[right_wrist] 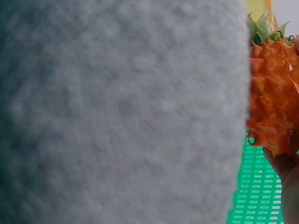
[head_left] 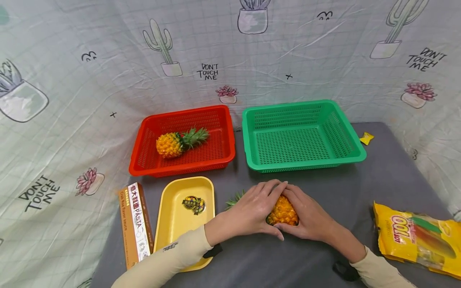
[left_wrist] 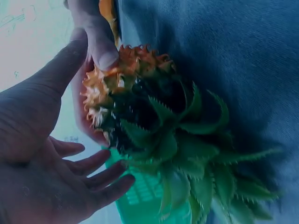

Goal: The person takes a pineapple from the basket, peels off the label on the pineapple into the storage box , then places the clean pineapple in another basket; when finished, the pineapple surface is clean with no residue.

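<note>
A small orange pineapple [head_left: 283, 212] lies on its side on the grey table, its leafy crown [head_left: 235, 199] pointing left. My right hand [head_left: 310, 216] grips its fruit end, the thumb pressed on the spiky skin in the left wrist view. Over the crown side is my left hand [head_left: 256, 206], fingers loosely spread near the fruit and leaves without closing round them; the left wrist view shows green leaves [left_wrist: 196, 154] beside that hand. The right wrist view is mostly covered by blurred grey fabric, with the pineapple [right_wrist: 274, 93] at its right edge.
Behind stand a red basket [head_left: 183, 165] holding another pineapple [head_left: 170, 145], and a green basket [head_left: 291, 146]. A yellow tray [head_left: 185, 232] and pasta box [head_left: 135, 226] lie left. To the right are a yellow snack bag [head_left: 417, 240] and a small yellow packet [head_left: 366, 138].
</note>
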The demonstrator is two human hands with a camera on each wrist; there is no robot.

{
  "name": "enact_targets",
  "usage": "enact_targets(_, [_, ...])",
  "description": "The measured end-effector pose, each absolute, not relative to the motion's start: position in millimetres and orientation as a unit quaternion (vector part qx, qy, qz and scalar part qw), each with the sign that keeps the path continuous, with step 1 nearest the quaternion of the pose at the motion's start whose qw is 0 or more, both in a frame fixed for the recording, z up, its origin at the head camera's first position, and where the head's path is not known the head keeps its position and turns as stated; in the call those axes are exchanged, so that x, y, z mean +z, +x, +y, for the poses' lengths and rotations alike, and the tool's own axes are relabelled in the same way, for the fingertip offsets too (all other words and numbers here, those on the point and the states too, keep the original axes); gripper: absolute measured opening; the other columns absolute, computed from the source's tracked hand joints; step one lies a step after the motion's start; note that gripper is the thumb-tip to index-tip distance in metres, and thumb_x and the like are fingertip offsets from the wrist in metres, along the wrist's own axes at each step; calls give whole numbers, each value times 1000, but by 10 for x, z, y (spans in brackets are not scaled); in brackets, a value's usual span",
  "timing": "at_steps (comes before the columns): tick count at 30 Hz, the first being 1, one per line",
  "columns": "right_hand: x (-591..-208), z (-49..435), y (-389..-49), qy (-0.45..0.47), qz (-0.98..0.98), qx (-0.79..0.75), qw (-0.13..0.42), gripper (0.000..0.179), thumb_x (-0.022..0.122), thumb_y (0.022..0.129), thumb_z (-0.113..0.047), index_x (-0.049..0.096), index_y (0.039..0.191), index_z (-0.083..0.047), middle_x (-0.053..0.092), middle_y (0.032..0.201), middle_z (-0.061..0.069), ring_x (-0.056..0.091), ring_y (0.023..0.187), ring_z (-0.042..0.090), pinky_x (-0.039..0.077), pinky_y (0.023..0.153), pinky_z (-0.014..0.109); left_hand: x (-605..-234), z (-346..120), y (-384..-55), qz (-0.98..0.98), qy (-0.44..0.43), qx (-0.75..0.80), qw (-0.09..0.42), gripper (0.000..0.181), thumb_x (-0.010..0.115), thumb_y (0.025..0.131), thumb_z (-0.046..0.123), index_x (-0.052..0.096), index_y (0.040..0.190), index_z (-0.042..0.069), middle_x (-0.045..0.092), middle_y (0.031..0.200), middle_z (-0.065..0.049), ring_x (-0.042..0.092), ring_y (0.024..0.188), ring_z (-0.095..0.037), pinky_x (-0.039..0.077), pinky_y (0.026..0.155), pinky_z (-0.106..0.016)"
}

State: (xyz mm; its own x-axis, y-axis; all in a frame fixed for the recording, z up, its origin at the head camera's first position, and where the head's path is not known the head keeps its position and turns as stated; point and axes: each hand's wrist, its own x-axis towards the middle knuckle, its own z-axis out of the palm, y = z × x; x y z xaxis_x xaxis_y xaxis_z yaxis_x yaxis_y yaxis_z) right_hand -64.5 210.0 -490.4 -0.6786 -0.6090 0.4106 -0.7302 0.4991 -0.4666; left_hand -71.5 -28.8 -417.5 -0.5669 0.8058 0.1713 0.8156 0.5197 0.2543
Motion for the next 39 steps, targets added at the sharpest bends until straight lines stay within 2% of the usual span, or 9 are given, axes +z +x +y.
enact_targets(4, [-4917,2101,-642,388,-862,310,101,84,86,86,-52,50,146,-6,50,140,7,54,108,15,54,89,38,-4216,-205,-713,-868,-471,-155,15,135,89,68,71,27,164,1,41,155,-18,48,136,-29,39,115,-40])
enact_targets(7, [-4925,2107,-641,384,-864,308,101,83,86,85,-52,50,144,-5,50,138,7,53,104,14,54,86,37,-4243,-167,-705,-869,-467,-163,14,135,92,67,68,27,164,0,40,154,-18,48,132,-29,43,111,-39])
enact_targets(12, [-4929,2124,-641,383,-866,307,99,85,85,86,-50,49,147,-4,48,145,11,55,117,20,54,94,43,-4300,-148,-707,-873,-454,-177,8,135,94,69,63,23,164,-3,37,154,-23,52,128,-32,46,108,-40])
enact_targets(17, [-4931,2127,-630,377,-869,309,89,88,85,86,-50,47,151,-5,45,151,11,54,127,23,53,99,47,-4377,-120,-687,-890,-425,-168,-13,138,97,67,60,20,164,-1,34,154,-25,53,126,-35,47,107,-43])
enact_targets(25, [-4897,2117,-636,377,-868,316,75,92,86,86,-50,42,157,-10,42,156,8,50,134,22,49,104,48,-4452,-111,-675,-902,-410,-137,14,125,96,72,54,28,158,-6,44,140,-23,54,119,-31,48,105,-41])
enact_targets(30, [-4881,2120,-641,382,-865,316,70,92,85,87,-51,42,156,-11,42,156,7,50,134,22,48,105,48,-4450,-117,-657,-905,-408,-116,27,117,95,74,54,36,153,-9,47,133,-22,54,111,-29,48,102,-38])
enact_targets(33, [-4877,2135,-652,386,-862,319,70,90,85,87,-52,42,154,-10,42,154,7,52,130,19,50,103,43,-4451,-113,-655,-905,-409,-106,36,113,95,74,55,41,148,-10,48,129,-21,54,107,-28,49,99,-37])
enact_targets(39, [-4872,2202,-682,392,-853,329,102,87,89,85,-48,47,147,-4,47,147,16,56,121,19,52,97,39,-4448,-120,-683,-907,-403,-120,23,114,99,70,52,44,146,-12,48,129,-22,55,107,-28,51,97,-38])
